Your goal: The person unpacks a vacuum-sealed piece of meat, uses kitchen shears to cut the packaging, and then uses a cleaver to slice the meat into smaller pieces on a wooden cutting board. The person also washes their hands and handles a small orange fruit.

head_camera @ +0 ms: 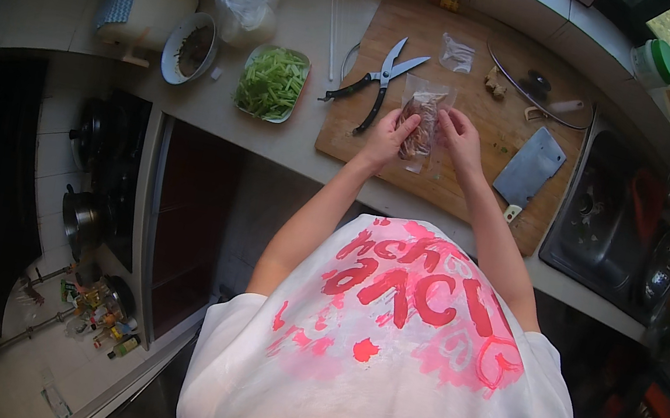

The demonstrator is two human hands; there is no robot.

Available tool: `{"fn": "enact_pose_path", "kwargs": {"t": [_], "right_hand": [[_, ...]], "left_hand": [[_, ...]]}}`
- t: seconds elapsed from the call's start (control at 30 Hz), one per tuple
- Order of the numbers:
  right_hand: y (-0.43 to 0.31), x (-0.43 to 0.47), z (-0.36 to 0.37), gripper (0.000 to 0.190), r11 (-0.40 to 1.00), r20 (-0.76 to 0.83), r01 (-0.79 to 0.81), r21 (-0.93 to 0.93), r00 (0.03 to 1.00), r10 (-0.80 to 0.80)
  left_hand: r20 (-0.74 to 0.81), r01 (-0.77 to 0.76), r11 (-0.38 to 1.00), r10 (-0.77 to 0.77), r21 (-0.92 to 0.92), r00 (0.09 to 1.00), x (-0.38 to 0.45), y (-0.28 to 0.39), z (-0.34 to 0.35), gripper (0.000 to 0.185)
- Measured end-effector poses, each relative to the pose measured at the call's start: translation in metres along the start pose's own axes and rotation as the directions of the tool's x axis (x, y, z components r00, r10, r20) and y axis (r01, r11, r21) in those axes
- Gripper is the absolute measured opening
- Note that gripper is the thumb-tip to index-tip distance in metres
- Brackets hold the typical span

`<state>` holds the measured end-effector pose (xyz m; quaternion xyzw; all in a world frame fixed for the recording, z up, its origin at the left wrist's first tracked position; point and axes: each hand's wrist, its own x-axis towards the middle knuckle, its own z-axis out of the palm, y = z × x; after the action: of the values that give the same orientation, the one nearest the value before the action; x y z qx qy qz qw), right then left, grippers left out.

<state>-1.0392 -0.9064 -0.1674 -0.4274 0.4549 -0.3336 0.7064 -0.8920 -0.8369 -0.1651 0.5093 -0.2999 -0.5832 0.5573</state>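
Observation:
Over a wooden cutting board (pixel 334 136), a clear plastic pouch (pixel 419 145) of brownish, shredded-looking food is between both hands. My left hand (pixel 388 138) grips the pouch's left side, thumb across its front. On the pouch's right edge, the fingertips of my right hand (pixel 462 143) pinch the plastic. Black-handled kitchen shears (pixel 386 75) lie left of the pouch with their blades spread. Beyond it is a crumpled piece of clear plastic (pixel 457 54). A cleaver (pixel 532 162) rests right of my right hand, its pale handle towards me.
Left on the counter are a tray of chopped green vegetable stalks (pixel 272 82), a bowl with dark contents (pixel 192 49), a tied plastic bag (pixel 246 5) and thin white sticks (pixel 333 36). Ginger (pixel 495 83) and a glass lid (pixel 537 82) lie on the board. A dark sink (pixel 609 202) adjoins it.

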Motion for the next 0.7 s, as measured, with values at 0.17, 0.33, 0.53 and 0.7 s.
{"fn": "enact_pose_path", "kwargs": {"t": [0.17, 0.33, 0.53, 0.7], "right_hand": [[0.010, 0.014, -0.008, 0.024, 0.979, -0.035, 0.190, -0.076, 0.980, -0.193], [0.020, 0.014, -0.007, 0.024, 0.954, -0.028, 0.033, 0.298, 0.999, -0.025], [-0.001, 0.011, -0.016, 0.029, 0.965, 0.032, -0.090, 0.247, 0.996, 0.084], [-0.022, 0.008, -0.023, 0.030, 0.863, -0.024, 0.373, -0.340, 0.914, -0.405]], "left_hand": [[0.024, 0.121, 0.988, -0.119, -0.092, 0.993, -0.002, 0.003, 0.008, 0.037], [0.158, 0.337, 0.897, -0.303, -0.285, 0.940, -0.010, 0.009, 0.012, 0.036], [-0.058, 0.187, 0.972, -0.196, -0.140, 0.979, -0.009, 0.006, 0.025, 0.032], [-0.134, 0.009, 0.926, 0.045, 0.378, 0.990, -0.011, 0.010, 0.023, 0.031]]}}
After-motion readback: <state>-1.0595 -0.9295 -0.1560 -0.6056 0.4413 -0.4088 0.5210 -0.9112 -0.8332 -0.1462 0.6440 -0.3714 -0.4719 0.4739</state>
